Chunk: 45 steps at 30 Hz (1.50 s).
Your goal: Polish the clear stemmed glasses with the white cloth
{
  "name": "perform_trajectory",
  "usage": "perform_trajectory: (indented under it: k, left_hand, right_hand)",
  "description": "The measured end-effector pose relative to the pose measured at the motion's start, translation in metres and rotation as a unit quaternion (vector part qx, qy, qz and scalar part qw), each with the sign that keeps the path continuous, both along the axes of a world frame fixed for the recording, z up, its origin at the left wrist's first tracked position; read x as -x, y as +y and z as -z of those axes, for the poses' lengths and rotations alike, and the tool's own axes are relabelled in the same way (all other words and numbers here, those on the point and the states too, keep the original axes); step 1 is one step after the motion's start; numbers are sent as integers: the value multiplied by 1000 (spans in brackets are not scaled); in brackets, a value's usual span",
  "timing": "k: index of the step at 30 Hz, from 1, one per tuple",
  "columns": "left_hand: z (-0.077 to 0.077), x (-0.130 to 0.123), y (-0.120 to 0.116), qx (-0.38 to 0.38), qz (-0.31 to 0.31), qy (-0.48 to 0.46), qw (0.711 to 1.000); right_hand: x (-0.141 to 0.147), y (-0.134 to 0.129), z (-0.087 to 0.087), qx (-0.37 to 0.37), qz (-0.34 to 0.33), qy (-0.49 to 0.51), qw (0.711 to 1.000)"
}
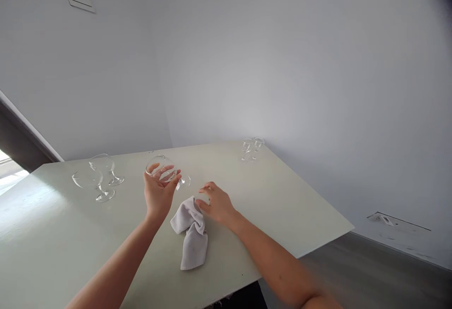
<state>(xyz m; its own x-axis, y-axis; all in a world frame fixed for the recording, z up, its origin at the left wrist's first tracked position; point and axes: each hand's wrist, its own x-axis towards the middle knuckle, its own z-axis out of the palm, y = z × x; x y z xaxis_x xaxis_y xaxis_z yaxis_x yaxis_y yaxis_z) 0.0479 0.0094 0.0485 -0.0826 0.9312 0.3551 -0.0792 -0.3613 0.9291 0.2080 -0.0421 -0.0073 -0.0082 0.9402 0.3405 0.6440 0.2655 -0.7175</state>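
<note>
The left hand (158,196) is clamping its fingers on a glass (163,168) center-left; the right hand (218,204), fingers apart, is curving beside a cloth (194,245). Glass pairs are standing left (102,191) and center-right (246,146).

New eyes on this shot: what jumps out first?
Likely the clear stemmed glass in the left hand, tilted above the pale table, with the right hand open just to its right. Next, the crumpled light cloth in front of them. Then two glasses at left and two smaller-looking ones near the far corner.
</note>
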Motion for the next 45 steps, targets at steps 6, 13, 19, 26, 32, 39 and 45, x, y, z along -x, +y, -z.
perform_trajectory:
  k: [6, 13, 19, 26, 32, 39, 45]
  left_hand:
    - [-3, -29, -16, 28, 57, 47, 997]
    - [7, -51, -5, -32, 91, 151, 984]
    - [48, -3, -12, -29, 90, 402, 911]
    - [102, 35, -13, 41, 75, 436, 896]
    - [99, 35, -5, 70, 96, 382, 917]
    - [104, 38, -4, 87, 98, 286, 949]
    - [104, 39, -2, 72, 5, 169, 983]
  right_hand:
    - [-1, 15, -22, -127, -28, -26, 991]
    - [-17, 46, -8, -75, 64, -115, 988]
    - [-89, 91, 25, 9, 190, -98, 977]
    - [-140, 124, 49, 34, 257, -75, 963]
    - [-148, 144, 54, 37, 280, -57, 957]
    - [-146, 129, 51, 54, 317, 3, 947]
    - [-100, 66, 44, 65, 252, 49, 964]
